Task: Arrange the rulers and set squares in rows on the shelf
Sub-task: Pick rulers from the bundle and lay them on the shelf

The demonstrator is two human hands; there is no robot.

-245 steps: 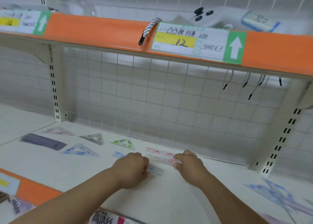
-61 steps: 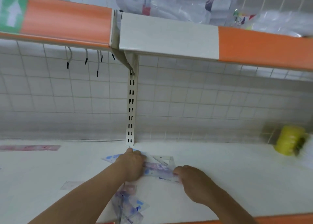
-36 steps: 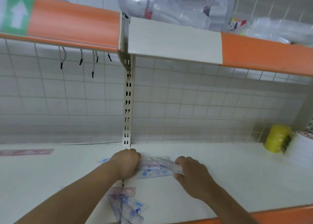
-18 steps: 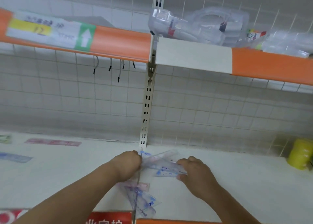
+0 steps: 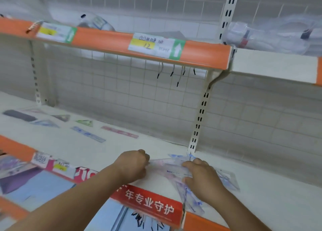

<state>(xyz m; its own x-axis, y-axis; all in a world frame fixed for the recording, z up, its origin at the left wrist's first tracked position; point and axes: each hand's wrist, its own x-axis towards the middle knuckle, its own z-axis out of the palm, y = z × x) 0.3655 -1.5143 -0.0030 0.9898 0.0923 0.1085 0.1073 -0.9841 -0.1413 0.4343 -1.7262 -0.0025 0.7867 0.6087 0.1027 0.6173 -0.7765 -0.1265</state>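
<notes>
left hand (image 5: 133, 164) and right hand (image 5: 202, 177) are pinching a clear ruler (image 5: 169, 168) with curled fingers (image 5: 189, 164) before the upright post (image 5: 200, 115), risking sweeping loose set squares (image 5: 191, 202) off the shelf (image 5: 264, 206).

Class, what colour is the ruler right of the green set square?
Pink: the ruler shows best in the head view.

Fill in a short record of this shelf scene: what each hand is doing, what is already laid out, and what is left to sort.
Left hand: grips one end of a clear piece
Right hand: pinches its other end
Laid out: pink ruler, blue ruler, green set square on the shelf
Left to sort: loose pile under and beside the right hand
</notes>
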